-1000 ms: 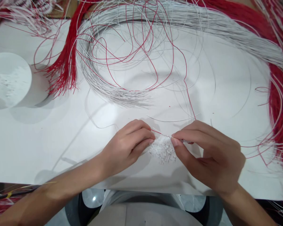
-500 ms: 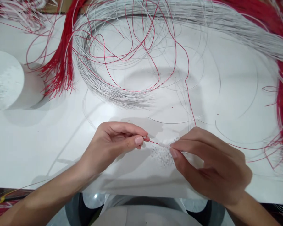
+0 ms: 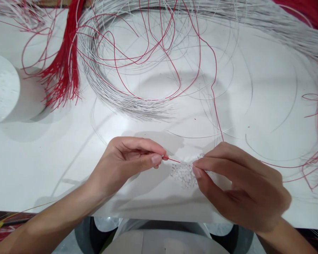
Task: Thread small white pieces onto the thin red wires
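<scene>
My left hand [image 3: 136, 157] is closed in a pinch of thumb and forefinger on a thin red wire [image 3: 174, 160]. A short length of that wire points right from the fingertips towards my other hand. My right hand [image 3: 238, 180] is also pinched, thumb against forefinger; what sits between those fingertips is too small to make out. Between and just below the two hands lies a small heap of tiny white pieces [image 3: 184, 175]. Another stretch of red wire [image 3: 217, 114] comes down from the top and disappears behind my right hand.
A large curved bundle of white wires [image 3: 116, 100] spans the back of the white table [image 3: 69, 148]. Red wire bundles [image 3: 69, 67] hang at the back left, with more along the right edge. A white cylindrical container [image 3: 29, 93] lies at the left.
My right hand has drawn slightly to the right, while my left hand stays almost still. The view has shifted a little, so things at the edges sit farther outward.
</scene>
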`<move>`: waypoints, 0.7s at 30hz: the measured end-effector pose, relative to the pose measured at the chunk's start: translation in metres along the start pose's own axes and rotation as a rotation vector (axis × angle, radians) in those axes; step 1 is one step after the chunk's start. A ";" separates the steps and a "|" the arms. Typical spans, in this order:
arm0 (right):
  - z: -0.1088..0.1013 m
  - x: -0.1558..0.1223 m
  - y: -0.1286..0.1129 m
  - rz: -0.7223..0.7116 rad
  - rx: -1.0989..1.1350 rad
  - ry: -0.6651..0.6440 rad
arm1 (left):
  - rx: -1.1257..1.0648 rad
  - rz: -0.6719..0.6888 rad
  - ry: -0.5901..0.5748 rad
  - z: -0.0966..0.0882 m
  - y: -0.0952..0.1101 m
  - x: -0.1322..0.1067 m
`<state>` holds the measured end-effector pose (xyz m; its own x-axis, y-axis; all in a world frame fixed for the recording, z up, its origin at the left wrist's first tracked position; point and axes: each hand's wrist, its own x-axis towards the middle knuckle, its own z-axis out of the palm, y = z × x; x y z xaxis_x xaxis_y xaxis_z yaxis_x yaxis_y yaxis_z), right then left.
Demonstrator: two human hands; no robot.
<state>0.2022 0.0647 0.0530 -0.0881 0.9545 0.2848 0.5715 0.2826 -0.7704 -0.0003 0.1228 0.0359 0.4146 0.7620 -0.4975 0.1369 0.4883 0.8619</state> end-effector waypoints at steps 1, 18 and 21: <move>0.000 0.001 0.000 -0.002 -0.001 -0.006 | 0.008 0.001 0.005 0.001 0.001 0.000; 0.001 -0.001 0.002 -0.034 -0.004 -0.040 | 0.057 0.075 0.033 0.007 0.004 -0.007; 0.001 -0.001 0.001 -0.032 -0.007 -0.043 | 0.044 0.055 0.037 0.007 0.005 -0.006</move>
<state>0.2018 0.0643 0.0510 -0.1413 0.9484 0.2840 0.5736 0.3122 -0.7573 0.0038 0.1178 0.0440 0.3890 0.8026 -0.4523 0.1549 0.4269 0.8909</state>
